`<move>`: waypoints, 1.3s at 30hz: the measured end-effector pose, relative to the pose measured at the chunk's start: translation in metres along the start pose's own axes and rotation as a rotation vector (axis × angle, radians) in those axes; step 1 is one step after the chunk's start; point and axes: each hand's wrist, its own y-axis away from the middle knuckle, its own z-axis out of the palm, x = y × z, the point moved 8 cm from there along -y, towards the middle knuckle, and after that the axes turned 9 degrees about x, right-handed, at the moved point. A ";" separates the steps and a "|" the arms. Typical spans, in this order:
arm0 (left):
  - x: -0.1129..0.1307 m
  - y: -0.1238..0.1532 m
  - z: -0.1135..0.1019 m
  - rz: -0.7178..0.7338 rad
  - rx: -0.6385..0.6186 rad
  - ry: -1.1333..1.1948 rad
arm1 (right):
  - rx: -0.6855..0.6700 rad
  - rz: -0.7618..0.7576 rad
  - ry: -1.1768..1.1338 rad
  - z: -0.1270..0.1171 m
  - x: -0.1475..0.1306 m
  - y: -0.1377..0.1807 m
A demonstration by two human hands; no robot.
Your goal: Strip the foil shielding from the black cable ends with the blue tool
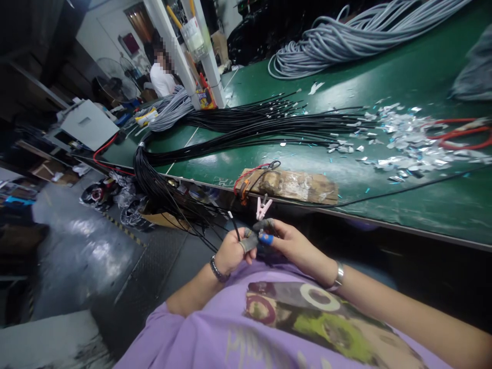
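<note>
In front of my purple shirt, my left hand (pixel 235 249) is closed round a thin black cable (pixel 234 226) whose white-tipped end sticks up past the thumb. My right hand (pixel 283 238) meets it, fingertips pinched together at the left fingers; what lies in that pinch is hidden. Grey finger covers are on both hands, and a blue wrap is on the right thumb. Just above the hands, a pink clothes peg (pixel 263 208) hangs at the table edge, by a worn wooden board (pixel 321 188) with red and black leads on it.
Bundles of black cable (pixel 230 137) lie along the green table (pixel 415 205) and droop over its left end. Foil scraps (pixel 407 143) are strewn at the right near a red cable (pixel 461 145). A grey cable coil (pixel 338 46) sits behind. A person (pixel 162 79) is in the background.
</note>
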 end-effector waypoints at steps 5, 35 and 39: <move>0.021 0.008 -0.008 0.406 0.176 -0.306 | 0.088 -0.035 0.062 -0.009 0.003 -0.004; 0.011 0.012 0.002 0.145 -0.009 -0.137 | 0.023 0.098 0.002 0.004 0.016 0.000; 0.001 0.013 0.005 0.013 -0.059 -0.103 | 0.026 0.210 -0.083 0.004 0.025 0.000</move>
